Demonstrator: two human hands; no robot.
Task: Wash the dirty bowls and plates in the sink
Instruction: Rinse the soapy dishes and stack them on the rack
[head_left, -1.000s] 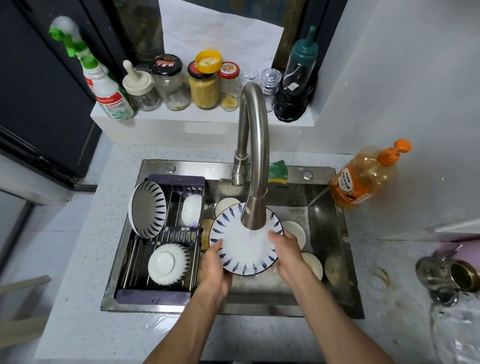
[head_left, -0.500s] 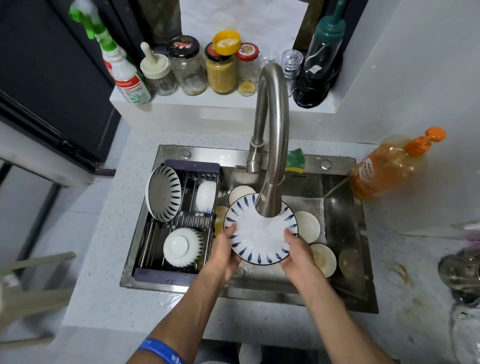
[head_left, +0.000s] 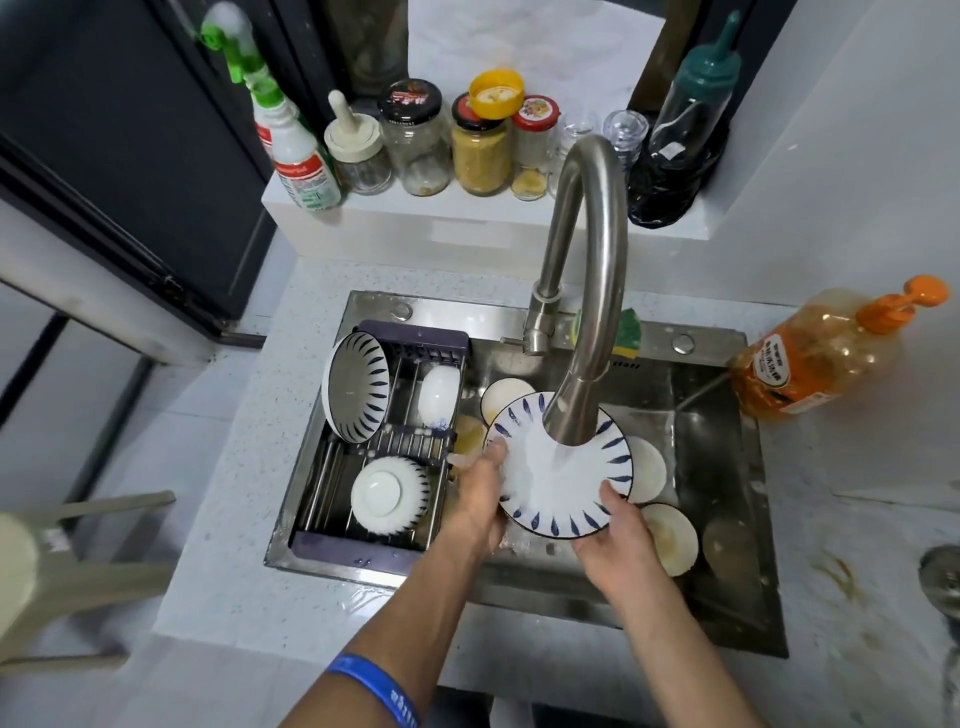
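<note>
A white plate with blue leaf marks is under the running faucet, water splashing on its face. My left hand grips its left rim and my right hand holds its lower right rim. Below and around it, several dirty white bowls and small plates lie in the steel sink. In the drying rack on the sink's left, a blue-striped bowl stands on edge, a white bowl leans behind it and another bowl sits upside down.
An orange soap pump bottle stands at the sink's right rim. A green-yellow sponge lies behind the faucet. Jars and a spray bottle line the shelf at the back. A metal pot sits at the far right.
The plate stays under the water in both hands, turned slightly. My left hand has slid up along the left rim. The view has tilted down, showing more of my forearms.
</note>
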